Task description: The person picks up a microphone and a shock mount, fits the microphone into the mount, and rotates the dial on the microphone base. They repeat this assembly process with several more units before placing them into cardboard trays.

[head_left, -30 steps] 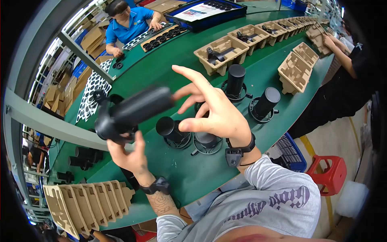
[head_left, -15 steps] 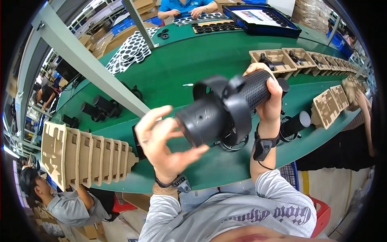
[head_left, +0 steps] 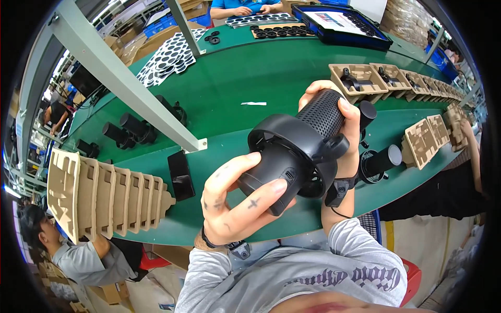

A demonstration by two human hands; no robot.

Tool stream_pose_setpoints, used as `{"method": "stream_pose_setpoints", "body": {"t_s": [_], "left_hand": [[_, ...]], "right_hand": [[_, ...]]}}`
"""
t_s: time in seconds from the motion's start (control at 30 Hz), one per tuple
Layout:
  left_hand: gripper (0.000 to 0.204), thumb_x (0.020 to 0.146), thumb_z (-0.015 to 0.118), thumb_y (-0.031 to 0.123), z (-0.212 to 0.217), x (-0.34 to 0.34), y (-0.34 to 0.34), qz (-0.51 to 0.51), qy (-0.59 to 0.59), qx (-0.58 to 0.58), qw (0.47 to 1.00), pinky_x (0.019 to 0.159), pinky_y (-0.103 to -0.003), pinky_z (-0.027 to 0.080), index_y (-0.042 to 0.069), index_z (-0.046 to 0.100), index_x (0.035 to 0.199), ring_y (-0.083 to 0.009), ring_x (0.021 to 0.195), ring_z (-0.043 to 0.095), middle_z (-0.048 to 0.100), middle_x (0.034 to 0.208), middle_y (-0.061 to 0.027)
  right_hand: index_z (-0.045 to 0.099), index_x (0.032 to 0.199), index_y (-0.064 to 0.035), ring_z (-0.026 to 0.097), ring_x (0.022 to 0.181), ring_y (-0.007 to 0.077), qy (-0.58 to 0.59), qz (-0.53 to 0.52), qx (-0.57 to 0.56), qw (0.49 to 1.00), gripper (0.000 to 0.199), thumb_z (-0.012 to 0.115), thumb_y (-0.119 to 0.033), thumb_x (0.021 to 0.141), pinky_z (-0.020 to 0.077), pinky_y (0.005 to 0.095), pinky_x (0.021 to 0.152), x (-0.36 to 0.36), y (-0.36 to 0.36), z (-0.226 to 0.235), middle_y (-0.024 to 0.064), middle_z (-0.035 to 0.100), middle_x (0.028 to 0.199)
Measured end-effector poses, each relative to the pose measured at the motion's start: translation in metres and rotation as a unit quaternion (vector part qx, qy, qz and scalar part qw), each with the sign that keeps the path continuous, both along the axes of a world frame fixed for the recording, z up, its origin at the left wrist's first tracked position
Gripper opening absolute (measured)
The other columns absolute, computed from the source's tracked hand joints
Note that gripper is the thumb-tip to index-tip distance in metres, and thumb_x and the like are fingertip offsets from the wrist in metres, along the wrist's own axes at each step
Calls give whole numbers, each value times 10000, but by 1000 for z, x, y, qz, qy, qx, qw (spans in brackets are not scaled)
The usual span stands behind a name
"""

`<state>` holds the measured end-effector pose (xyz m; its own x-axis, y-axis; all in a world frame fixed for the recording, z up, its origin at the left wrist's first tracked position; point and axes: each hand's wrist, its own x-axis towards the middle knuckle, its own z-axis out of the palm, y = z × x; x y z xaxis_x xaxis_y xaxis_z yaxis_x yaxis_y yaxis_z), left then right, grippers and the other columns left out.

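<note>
Black handheld fan [head_left: 297, 151], held up above the near edge of the green worktop [head_left: 250, 78], clear of its surface, tilted with the perforated cylindrical handle pointing up and to the right and the ringed head toward the person. Left hand [head_left: 235, 201]: grip closed on the fan's rounded lower body, fingers wrapped over it from the left, thumb along the underside. Right hand [head_left: 339, 130]: grip closed around the perforated handle, fingertips showing over its upper end; a dark band sits on that wrist. The fan thus lies between both grips, head end in the left, handle end in the right. On the worktop just behind the right hand: two more black fans [head_left: 381, 161], standing near the near edge. Toward the left near corner: a stack of brown moulded pulp trays [head_left: 104, 193]. Along the right edge: a row of single pulp trays [head_left: 360, 78], some loaded with black parts. At the far edge: a blue tray [head_left: 339, 23] and sheets of black round pads [head_left: 167, 52].
</note>
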<state>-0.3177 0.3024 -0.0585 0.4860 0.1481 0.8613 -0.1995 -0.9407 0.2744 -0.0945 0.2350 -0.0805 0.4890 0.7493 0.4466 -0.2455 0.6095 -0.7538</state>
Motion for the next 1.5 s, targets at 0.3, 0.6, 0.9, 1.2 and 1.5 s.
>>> {"method": "stream_pose_setpoints", "body": {"t_s": [0.3, 0.6, 0.9, 1.2, 1.5], "left_hand": [[544, 539, 921, 186, -3, -4, -4, 8, -27, -53, 998, 674, -286, 619, 173, 705, 1039, -268, 985, 589, 470, 1143, -138], [454, 577, 851, 133, -2, -7, 5, -9, -24, 50, 998, 655, -289, 554, 253, 720, 995, -219, 883, 586, 516, 1146, -111], [214, 690, 675, 160, 0, -13, 4, 14, 12, 196, 981, 603, -307, 453, 289, 623, 853, -324, 1009, 519, 653, 1098, 128], [120, 731, 640, 154, -7, -14, 1, 27, -71, 169, 983, 588, -287, 309, 236, 700, 796, -162, 994, 561, 605, 1044, 227], [324, 764, 731, 261, -8, -10, 3, 13, -109, 139, 984, 767, -305, 465, 351, 675, 1069, -158, 1085, 547, 584, 1183, 190]], "right_hand": [[530, 1078, 30, 594, 694, 135, -43, 2, -91, 995, 484, 393, -406, 916, 484, 247, 652, -7, 8, 3, 124, 627, 834], [588, 1050, 30, 615, 807, 171, 34, 62, -47, 996, 426, 447, -347, 909, 492, 279, 757, -12, 13, 0, 129, 636, 903], [561, 1096, 47, 619, 854, 209, 17, 89, -5, 996, 442, 499, -319, 856, 502, 305, 800, -7, 16, -4, 178, 634, 935], [561, 1086, 43, 631, 822, 224, -4, 131, -13, 991, 414, 522, -303, 863, 514, 321, 787, -23, 24, 0, 187, 637, 951], [513, 894, -11, 578, 820, 265, 109, 35, 182, 977, 238, 493, -245, 858, 488, 349, 730, -34, 42, -10, 181, 574, 859]]}}
